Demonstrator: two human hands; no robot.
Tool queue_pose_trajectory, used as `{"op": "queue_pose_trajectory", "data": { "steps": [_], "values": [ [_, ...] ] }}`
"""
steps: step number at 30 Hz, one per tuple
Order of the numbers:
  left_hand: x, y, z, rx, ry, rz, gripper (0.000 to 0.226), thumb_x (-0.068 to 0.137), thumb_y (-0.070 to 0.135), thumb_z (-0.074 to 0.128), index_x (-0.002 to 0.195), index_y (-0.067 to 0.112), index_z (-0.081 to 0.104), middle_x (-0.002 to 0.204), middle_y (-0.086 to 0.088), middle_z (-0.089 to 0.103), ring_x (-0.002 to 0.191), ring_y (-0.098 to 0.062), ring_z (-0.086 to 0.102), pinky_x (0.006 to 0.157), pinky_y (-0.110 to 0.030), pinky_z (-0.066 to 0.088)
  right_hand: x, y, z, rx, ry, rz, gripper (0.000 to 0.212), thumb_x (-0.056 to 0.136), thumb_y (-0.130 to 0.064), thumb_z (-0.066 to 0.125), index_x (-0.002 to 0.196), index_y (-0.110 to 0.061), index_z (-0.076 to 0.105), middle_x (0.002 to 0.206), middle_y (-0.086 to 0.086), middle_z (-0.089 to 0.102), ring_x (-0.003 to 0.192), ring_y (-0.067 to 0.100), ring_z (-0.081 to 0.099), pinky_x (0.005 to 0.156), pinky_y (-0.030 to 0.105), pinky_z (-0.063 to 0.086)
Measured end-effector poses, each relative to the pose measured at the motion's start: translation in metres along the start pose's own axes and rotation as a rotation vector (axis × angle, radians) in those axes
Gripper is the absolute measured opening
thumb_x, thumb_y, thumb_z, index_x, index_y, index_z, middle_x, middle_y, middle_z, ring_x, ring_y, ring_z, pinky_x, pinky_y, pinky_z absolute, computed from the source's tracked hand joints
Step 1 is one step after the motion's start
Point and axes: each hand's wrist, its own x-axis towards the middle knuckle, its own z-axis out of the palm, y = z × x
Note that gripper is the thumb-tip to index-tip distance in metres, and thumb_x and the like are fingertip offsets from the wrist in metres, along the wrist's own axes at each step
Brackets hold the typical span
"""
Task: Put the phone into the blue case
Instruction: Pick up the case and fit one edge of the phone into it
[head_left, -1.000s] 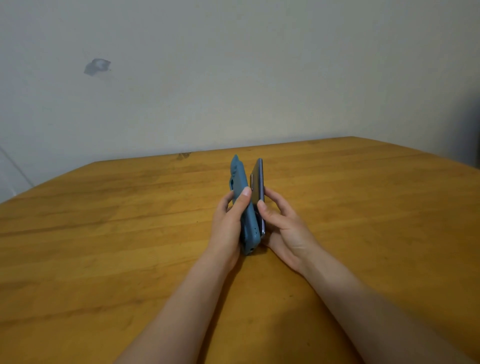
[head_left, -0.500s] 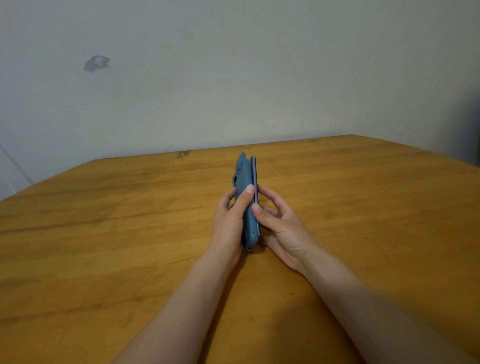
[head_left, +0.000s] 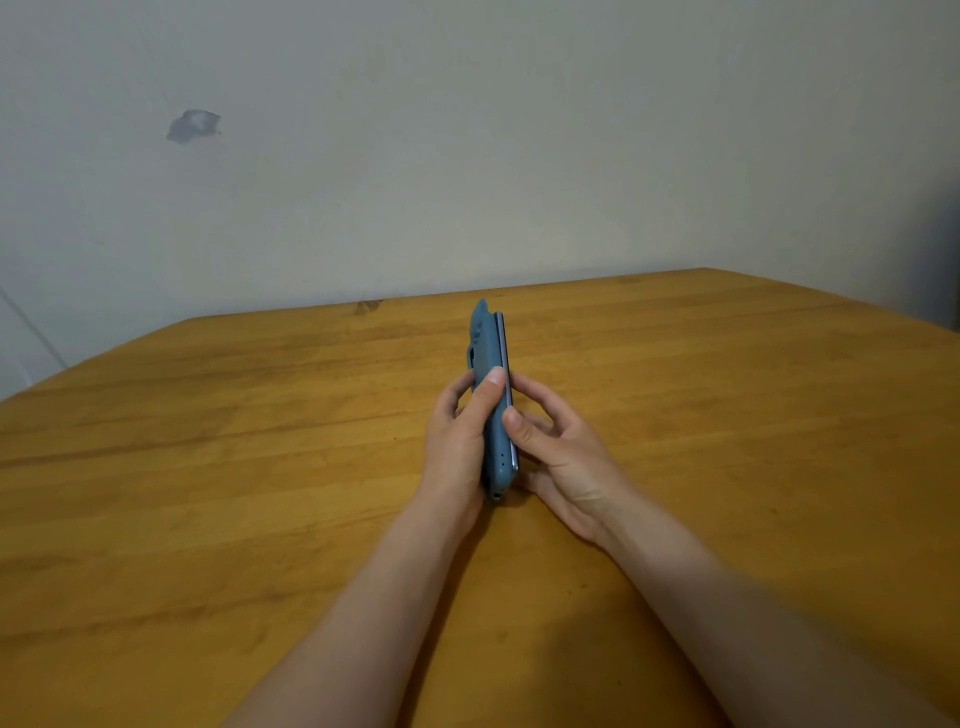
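Note:
A blue case (head_left: 485, 345) stands on its long edge above the wooden table (head_left: 260, 467), seen edge-on. The dark phone (head_left: 503, 353) lies flush against the case's right side, only its thin grey rim showing. My left hand (head_left: 460, 441) grips the case from the left, thumb over its top edge. My right hand (head_left: 558, 457) presses on the phone from the right, thumb on the rim and fingers behind it. The screen and the inside of the case are hidden.
The table runs to a pale wall at the back, with its far edge (head_left: 519, 291) close behind the case. A grey mark (head_left: 193, 124) shows on the wall. A dark knot (head_left: 368, 306) sits in the wood near the far edge.
A gap between phone and case at the far end has closed; the phone now sits tight against the case. Both hands have lifted slightly and kept their grip.

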Motion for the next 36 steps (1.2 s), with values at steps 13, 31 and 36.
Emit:
{"op": "queue_pose_trajectory", "data": {
  "steps": [13,31,36],
  "values": [
    [0.002,0.000,-0.004,-0.034,-0.015,-0.019,0.064,0.077,0.046,0.075,0.127,0.010,0.058,0.118,-0.033,0.063,0.103,-0.044,0.066,0.085,-0.048,0.055,-0.004,-0.003,0.007,-0.077,0.022,0.007,0.063,0.073,-0.024,0.076,0.133,-0.021,0.056,0.124,0.016,0.066,0.108,0.026,0.068,0.097,0.050,0.052],
    [0.003,-0.001,-0.006,-0.038,-0.003,-0.088,0.065,0.072,0.034,0.080,0.129,0.014,0.055,0.108,-0.022,0.071,0.094,-0.037,0.071,0.070,-0.041,0.056,-0.003,0.003,0.012,-0.226,0.112,-0.085,0.067,0.059,-0.045,0.085,0.122,-0.031,0.064,0.122,0.006,0.066,0.106,0.022,0.069,0.091,0.047,0.056],
    [0.006,-0.002,-0.009,-0.135,0.100,-0.052,0.060,0.075,0.025,0.078,0.127,0.006,0.056,0.081,-0.007,0.072,0.073,-0.024,0.071,0.062,-0.035,0.055,0.000,0.007,0.010,-0.277,0.048,-0.098,0.042,0.077,-0.048,0.073,0.116,-0.034,0.067,0.123,-0.003,0.069,0.115,0.013,0.064,0.094,0.035,0.054]
  ]
}}
